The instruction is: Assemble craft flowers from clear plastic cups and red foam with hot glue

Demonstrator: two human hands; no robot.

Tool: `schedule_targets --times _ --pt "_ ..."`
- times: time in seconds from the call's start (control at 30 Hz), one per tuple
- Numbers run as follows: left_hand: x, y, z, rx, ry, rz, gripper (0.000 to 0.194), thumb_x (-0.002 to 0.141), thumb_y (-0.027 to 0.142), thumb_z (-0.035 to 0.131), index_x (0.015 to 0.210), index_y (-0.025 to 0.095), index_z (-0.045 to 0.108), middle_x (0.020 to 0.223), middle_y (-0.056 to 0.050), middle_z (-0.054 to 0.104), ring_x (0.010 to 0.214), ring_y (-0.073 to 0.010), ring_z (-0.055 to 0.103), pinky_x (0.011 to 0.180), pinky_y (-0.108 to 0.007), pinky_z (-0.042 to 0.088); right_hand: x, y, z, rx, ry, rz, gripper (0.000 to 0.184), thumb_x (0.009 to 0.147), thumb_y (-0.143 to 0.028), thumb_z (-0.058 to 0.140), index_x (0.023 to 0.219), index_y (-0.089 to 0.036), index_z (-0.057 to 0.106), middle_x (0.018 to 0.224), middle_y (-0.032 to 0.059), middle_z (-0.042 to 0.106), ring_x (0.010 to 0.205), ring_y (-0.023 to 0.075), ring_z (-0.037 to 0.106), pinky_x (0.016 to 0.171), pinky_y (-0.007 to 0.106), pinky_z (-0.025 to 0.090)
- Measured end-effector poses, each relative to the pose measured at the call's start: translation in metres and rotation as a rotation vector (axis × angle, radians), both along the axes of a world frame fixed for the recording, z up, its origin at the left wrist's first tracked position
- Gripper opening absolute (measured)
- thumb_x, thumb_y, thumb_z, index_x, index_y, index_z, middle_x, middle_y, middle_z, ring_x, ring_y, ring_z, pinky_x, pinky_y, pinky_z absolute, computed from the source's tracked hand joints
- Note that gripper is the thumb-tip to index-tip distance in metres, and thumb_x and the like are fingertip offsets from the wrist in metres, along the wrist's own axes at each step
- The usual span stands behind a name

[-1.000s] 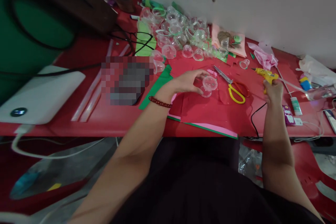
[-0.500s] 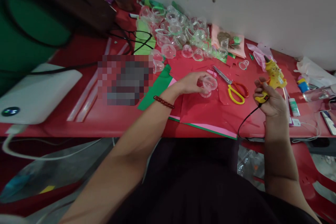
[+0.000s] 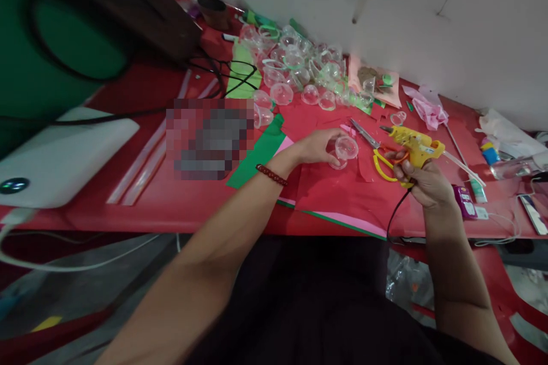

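Observation:
Between the thumb and fingers of my left hand (image 3: 320, 147) is a clear plastic cup (image 3: 346, 148), with a second round clear piece against its lower side; whether the two are joined I cannot tell. They are over red paper (image 3: 329, 188). My right hand (image 3: 422, 179) is wrapped round the grip of a yellow glue gun (image 3: 417, 145). Its nozzle points left toward the cup, apart from it, and a glue stick (image 3: 464, 168) juts from its back. Scissors (image 3: 379, 154) with yellow and orange handles lie between my hands, partly hidden by the right fingers.
Many clear plastic cups (image 3: 282, 94) are heaped at the back by the wall. Green paper (image 3: 257, 154) and a blurred-out dark device (image 3: 214, 142) lie to the left, near a white power bank (image 3: 64, 159). A purple box (image 3: 464, 202) and a glue tube (image 3: 478, 189) are at the right.
My right hand has moved left and turned the glue gun from pointing up to pointing left, nearer the cup. My left hand still holds the cup. The view has shifted slightly.

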State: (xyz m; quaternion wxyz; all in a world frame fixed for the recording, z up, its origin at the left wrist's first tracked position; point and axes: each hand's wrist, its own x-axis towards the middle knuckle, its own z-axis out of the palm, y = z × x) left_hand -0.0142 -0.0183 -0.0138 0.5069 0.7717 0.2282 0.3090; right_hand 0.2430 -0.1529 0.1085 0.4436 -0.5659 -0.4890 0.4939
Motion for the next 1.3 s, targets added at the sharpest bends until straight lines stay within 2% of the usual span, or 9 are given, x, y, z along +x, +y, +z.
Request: schedule_targets --times 0.13,0.2,0.3,0.4,0.5,0.67,0.77,0.93,1.3 --pt "-0.004 0.001 -0.001 -0.007 0.032 -0.007 0.084 0.067 0.027 0.093 0.145 0.024 0.062 0.146 -0.013 0.069 0.135 -0.0322 0.066 0.114 -0.049 0.051 -0.003 0.005 0.003 -0.022 -0.177 0.093 0.051 0.066 -0.058 0.096 0.098 -0.024 0.076 0.094 0.0045 0.078 0.06 0.0109 0.053 0.048 0.027 0.04" --pt "-0.011 0.004 0.001 -0.013 0.054 -0.025 0.095 0.067 0.028 0.094 0.153 0.027 0.055 0.15 -0.014 0.068 0.14 -0.0329 0.064 0.117 -0.05 0.049 -0.002 0.01 0.006 -0.024 -0.28 0.128 0.05 0.071 -0.062 0.092 0.101 -0.024 0.079 0.093 0.0041 0.078 0.065 0.0132 0.06 0.052 0.027 0.046" --pt "-0.023 0.009 0.005 -0.015 0.094 -0.001 0.108 0.066 0.03 0.094 0.163 0.028 0.044 0.151 -0.016 0.067 0.144 -0.034 0.06 0.119 -0.051 0.047 -0.003 0.016 0.014 0.016 -0.39 0.14 0.046 0.074 -0.063 0.089 0.103 -0.028 0.081 0.099 0.0054 0.081 0.083 0.0212 0.074 0.065 0.033 0.059" --pt "-0.026 0.009 0.006 0.007 0.102 0.032 0.108 0.069 0.034 0.093 0.164 0.027 0.042 0.149 -0.016 0.068 0.144 -0.0335 0.061 0.118 -0.05 0.047 -0.006 0.02 0.02 0.05 -0.441 0.169 0.043 0.073 -0.061 0.091 0.101 -0.029 0.081 0.104 0.008 0.083 0.098 0.0285 0.078 0.08 0.043 0.066" --pt "-0.017 0.004 0.005 0.029 0.097 0.025 0.105 0.069 0.037 0.093 0.162 0.027 0.045 0.153 -0.015 0.066 0.143 -0.033 0.061 0.118 -0.049 0.048 -0.009 0.025 0.023 0.041 -0.472 0.212 0.048 0.071 -0.061 0.092 0.103 -0.026 0.081 0.106 0.0111 0.084 0.103 0.0317 0.078 0.086 0.048 0.066" --pt "-0.003 -0.001 0.001 0.042 0.121 0.055 0.1 0.066 0.034 0.093 0.157 0.026 0.052 0.161 -0.014 0.059 0.145 -0.0345 0.059 0.118 -0.049 0.049 -0.011 0.035 0.024 0.03 -0.547 0.248 0.055 0.071 -0.068 0.088 0.099 -0.022 0.079 0.103 0.0117 0.083 0.099 0.0309 0.078 0.089 0.049 0.065" --pt "-0.001 -0.001 -0.001 0.041 0.131 0.081 0.097 0.066 0.035 0.093 0.154 0.025 0.054 0.156 -0.013 0.063 0.139 -0.0337 0.062 0.115 -0.048 0.051 -0.012 0.038 0.026 0.041 -0.631 0.256 0.059 0.075 -0.073 0.083 0.103 -0.022 0.081 0.102 0.0107 0.083 0.101 0.0318 0.078 0.089 0.046 0.065" --pt "-0.002 -0.001 -0.003 0.044 0.104 0.065 0.092 0.07 0.035 0.09 0.154 0.026 0.053 0.141 -0.01 0.072 0.126 -0.0296 0.067 0.106 -0.044 0.053 -0.018 0.04 0.029 0.065 -0.804 0.266 0.057 0.079 -0.074 0.079 0.1 -0.021 0.082 0.094 0.0093 0.082 0.092 0.0315 0.078 0.082 0.043 0.064" --pt "-0.002 -0.003 -0.002 0.038 0.1 0.051 0.085 0.07 0.038 0.09 0.147 0.029 0.057 0.131 -0.008 0.075 0.118 -0.0279 0.07 0.1 -0.04 0.054 -0.024 0.045 0.029 0.076 -0.85 0.321 0.046 0.084 -0.065 0.077 0.098 -0.022 0.08 0.092 0.0082 0.081 0.094 0.0306 0.077 0.086 0.043 0.063"
